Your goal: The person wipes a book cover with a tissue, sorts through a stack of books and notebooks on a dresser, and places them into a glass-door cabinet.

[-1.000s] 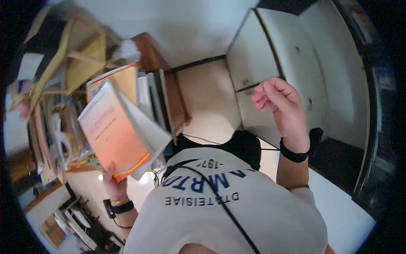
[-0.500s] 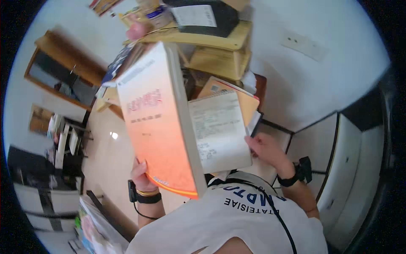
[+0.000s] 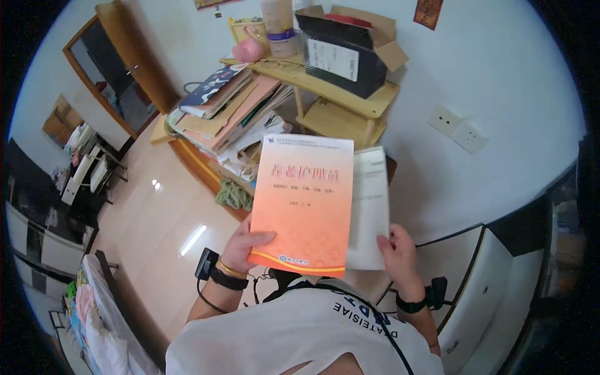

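My left hand grips a thick softcover book with an orange and white cover, thumb on top at its lower left edge. The book faces up, with its print upside down to me. Partly under its right side lies a pale notebook. My right hand pinches the notebook's lower right edge, thumb on its page. The book hides the notebook's left part. Both are held in front of my body, near the desk's front.
Behind them a wooden shelf carries a black carton, a tub and a pink ornament. A stack of books and papers covers the desk's left. A green cloth hangs there. White drawers stand at the right.
The book has turned from a steep tilt to face up and now overlaps the notebook. My hands have shifted slightly right, and the view has risen to show more of the desk.
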Available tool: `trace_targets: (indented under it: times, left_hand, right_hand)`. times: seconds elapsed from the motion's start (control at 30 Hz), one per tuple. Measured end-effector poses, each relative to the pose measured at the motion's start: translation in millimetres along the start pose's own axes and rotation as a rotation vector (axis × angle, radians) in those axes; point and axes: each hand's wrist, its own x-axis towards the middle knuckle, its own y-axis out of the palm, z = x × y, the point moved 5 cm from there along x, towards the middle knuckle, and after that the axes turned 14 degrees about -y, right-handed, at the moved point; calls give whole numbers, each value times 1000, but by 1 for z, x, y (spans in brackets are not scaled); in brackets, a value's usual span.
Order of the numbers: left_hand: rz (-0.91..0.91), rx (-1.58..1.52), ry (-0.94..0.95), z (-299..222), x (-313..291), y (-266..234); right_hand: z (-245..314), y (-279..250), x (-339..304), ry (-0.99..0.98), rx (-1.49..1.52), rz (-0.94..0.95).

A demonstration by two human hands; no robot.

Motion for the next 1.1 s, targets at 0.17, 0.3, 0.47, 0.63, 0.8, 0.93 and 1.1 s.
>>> trace_targets:
  times: [0.17,0.3,0.47,0.63,0.8,0.93,1.1]
  left_hand:
    - [57,-93,-44,6,25,5]
    - [-6,-20,-68,3,44,-7]
    - [-180,395,-105,9,57,-20]
    - [-386,922,-80,-1,64,-23]
    - [-384,1074,-6,1,63,-33]
    - [-275,254,-80,8,62,-39]
    - [-229,231,-64,11,65,-51]
  right_hand:
    - [-6,-74,-37,-131,72,-317]
    - [-11,-116,-50,-187,46,-518]
    - [-2,-122,-51,-223,201,-581]
    - [-10,-87,-46,-211,333,-496]
    - [-4,-27,-23,-93,465,-310]
    - [-34,25,-4,20,394,-79]
    - [-52,57,1,153,158,18]
